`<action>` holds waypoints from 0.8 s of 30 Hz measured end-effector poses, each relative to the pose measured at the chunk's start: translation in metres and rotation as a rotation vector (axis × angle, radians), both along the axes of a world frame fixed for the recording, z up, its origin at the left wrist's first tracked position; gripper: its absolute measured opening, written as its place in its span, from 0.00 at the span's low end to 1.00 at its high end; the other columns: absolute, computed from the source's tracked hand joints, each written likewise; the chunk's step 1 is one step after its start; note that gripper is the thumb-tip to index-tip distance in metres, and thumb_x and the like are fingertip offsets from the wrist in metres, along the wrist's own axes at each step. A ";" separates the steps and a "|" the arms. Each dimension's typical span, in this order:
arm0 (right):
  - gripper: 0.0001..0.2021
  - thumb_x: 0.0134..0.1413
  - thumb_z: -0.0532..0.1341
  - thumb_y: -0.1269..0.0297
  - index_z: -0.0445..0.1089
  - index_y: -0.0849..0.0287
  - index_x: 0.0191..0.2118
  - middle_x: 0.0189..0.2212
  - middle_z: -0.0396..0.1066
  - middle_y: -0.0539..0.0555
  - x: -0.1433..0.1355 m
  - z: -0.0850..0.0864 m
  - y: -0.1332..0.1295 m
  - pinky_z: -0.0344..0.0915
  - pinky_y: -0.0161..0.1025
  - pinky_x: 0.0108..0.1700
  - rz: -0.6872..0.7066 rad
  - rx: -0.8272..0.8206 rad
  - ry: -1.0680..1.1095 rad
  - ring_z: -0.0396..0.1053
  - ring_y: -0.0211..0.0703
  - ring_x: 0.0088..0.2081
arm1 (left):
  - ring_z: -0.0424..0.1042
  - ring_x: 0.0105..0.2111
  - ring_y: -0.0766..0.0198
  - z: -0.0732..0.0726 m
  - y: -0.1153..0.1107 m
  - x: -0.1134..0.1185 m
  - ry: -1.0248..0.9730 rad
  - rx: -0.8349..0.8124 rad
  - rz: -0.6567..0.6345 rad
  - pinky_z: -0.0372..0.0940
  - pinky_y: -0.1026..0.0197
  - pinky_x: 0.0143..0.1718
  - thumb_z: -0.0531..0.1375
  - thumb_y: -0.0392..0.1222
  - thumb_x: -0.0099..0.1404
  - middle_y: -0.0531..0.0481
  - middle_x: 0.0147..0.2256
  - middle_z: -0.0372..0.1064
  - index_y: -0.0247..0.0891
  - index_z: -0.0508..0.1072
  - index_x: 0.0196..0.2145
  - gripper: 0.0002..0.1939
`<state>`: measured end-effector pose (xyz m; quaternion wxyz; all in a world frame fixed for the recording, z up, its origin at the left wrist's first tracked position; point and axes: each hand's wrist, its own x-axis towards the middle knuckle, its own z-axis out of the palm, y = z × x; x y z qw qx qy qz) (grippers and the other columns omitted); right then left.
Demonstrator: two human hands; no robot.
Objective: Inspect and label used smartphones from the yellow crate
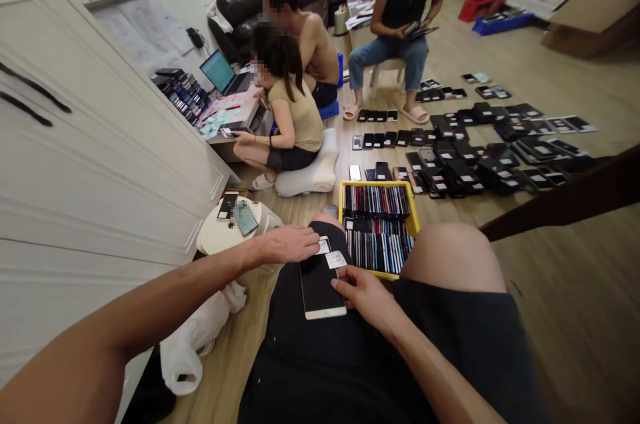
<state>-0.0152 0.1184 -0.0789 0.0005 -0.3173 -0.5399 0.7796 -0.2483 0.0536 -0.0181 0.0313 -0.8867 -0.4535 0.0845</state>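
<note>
A smartphone point(319, 287) with a dark screen and a pale gold-white frame lies over my left thigh, its bottom edge toward me. A white paper label point(336, 259) sticks to its upper right side, and another white patch shows near its top. My left hand point(289, 243) grips the phone's upper left corner, fingers together over the top patch and thumb hidden. On the right edge, my right hand point(367, 294) pinches the phone with the thumb on the front, just below the label. Beyond my knees, a yellow crate point(416, 211) holds rows of upright phones.
Stacks of phones point(455, 174) cover the floor ahead and right. A white stool point(207, 231) with phones stands left, beside a white plastic bag point(187, 344). Two people sit at a desk with a laptop point(225, 74); another person point(407, 17) sits facing me. A dark wooden bar point(565, 197) crosses at right.
</note>
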 end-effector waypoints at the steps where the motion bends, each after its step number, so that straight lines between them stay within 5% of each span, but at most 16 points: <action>1: 0.16 0.44 0.67 0.51 0.65 0.57 0.30 0.26 0.65 0.47 0.000 0.000 0.000 0.64 0.37 0.29 -0.001 -0.006 0.000 0.62 0.38 0.26 | 0.66 0.36 0.58 0.000 0.001 0.000 0.005 -0.002 -0.008 0.60 0.56 0.33 0.53 0.34 0.74 0.46 0.36 0.70 0.36 0.72 0.38 0.08; 15: 0.16 0.42 0.68 0.51 0.69 0.59 0.29 0.25 0.67 0.47 0.001 0.002 0.000 0.61 0.35 0.29 -0.059 -0.042 -0.043 0.62 0.36 0.25 | 0.67 0.33 0.59 -0.010 -0.002 -0.009 -0.076 0.047 -0.084 0.62 0.58 0.34 0.51 0.32 0.74 0.44 0.34 0.70 0.36 0.72 0.38 0.11; 21: 0.16 0.42 0.68 0.51 0.70 0.58 0.29 0.25 0.69 0.49 0.000 -0.001 0.000 0.63 0.36 0.29 -0.050 -0.044 -0.028 0.64 0.38 0.26 | 0.70 0.43 0.59 -0.013 -0.013 -0.012 -0.267 -0.024 0.196 0.65 0.60 0.44 0.50 0.38 0.75 0.42 0.43 0.71 0.35 0.70 0.47 0.10; 24: 0.15 0.43 0.67 0.50 0.70 0.58 0.29 0.27 0.71 0.50 0.000 -0.002 0.000 0.65 0.36 0.30 -0.041 -0.024 -0.024 0.67 0.40 0.29 | 0.70 0.44 0.58 -0.012 -0.014 -0.013 -0.309 -0.055 0.206 0.65 0.59 0.46 0.51 0.40 0.75 0.41 0.45 0.70 0.34 0.69 0.48 0.11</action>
